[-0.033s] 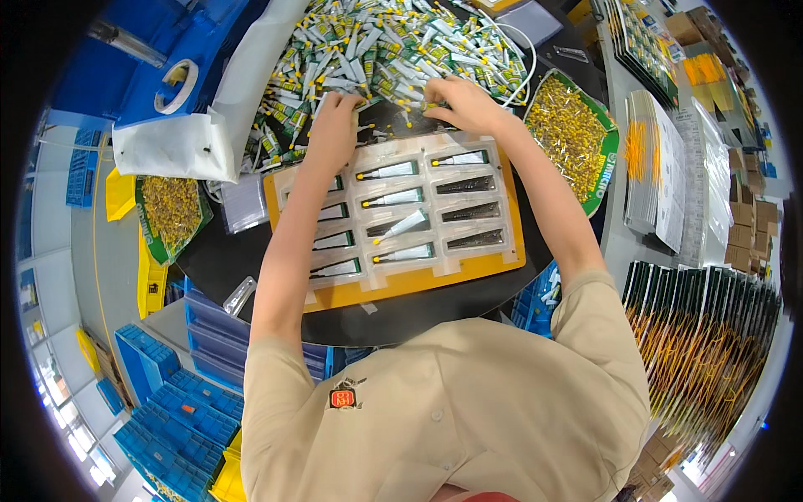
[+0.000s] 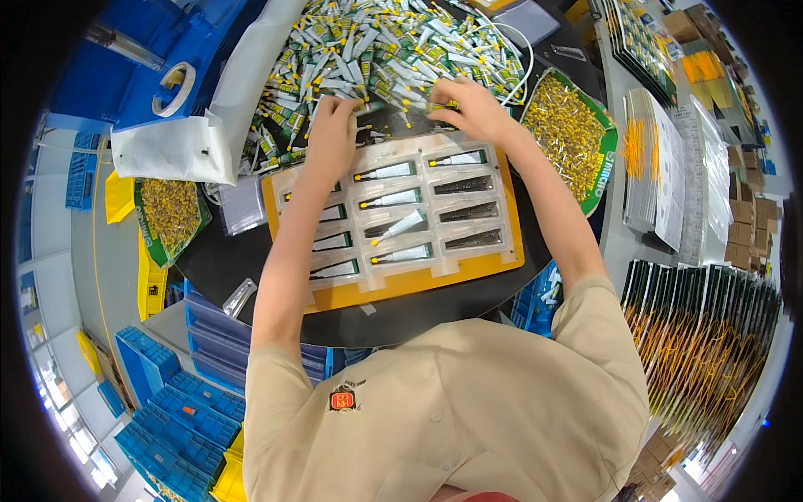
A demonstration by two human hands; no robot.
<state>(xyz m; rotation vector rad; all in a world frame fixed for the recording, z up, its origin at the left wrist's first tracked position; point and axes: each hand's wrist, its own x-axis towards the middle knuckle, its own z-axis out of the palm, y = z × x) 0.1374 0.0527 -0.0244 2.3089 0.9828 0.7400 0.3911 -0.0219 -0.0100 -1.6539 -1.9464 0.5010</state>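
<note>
My left hand (image 2: 333, 138) is at the near edge of a heap of small squeeze tubes (image 2: 376, 63) with yellow caps. Its fingers are closed on a white-and-green tube (image 2: 369, 108) at the fingertips. To the right, my right hand (image 2: 470, 110) reaches over the same edge, thumb and forefinger apart, nothing visible between them. Below both hands lies a clear tray (image 2: 425, 205) of moulded pockets on an orange-yellow board (image 2: 401, 290). Tubes lie in the middle and left pockets and the top right one; one tube (image 2: 404, 226) sits askew. Three right-hand pockets (image 2: 468, 212) show dark bottoms. My left forearm hides part of the left column.
Green-edged bags of small yellow pieces stand right (image 2: 567, 134) and left (image 2: 169, 213). A tape roll (image 2: 175, 89) is at the upper left. Stacked cards with orange ties (image 2: 703, 343) fill the right side. Blue crates (image 2: 180, 427) stand lower left.
My right hand has shifted slightly right and down. My left hand has turned a little, and a tube shows more plainly at its fingertips. The tray's contents look the same.
</note>
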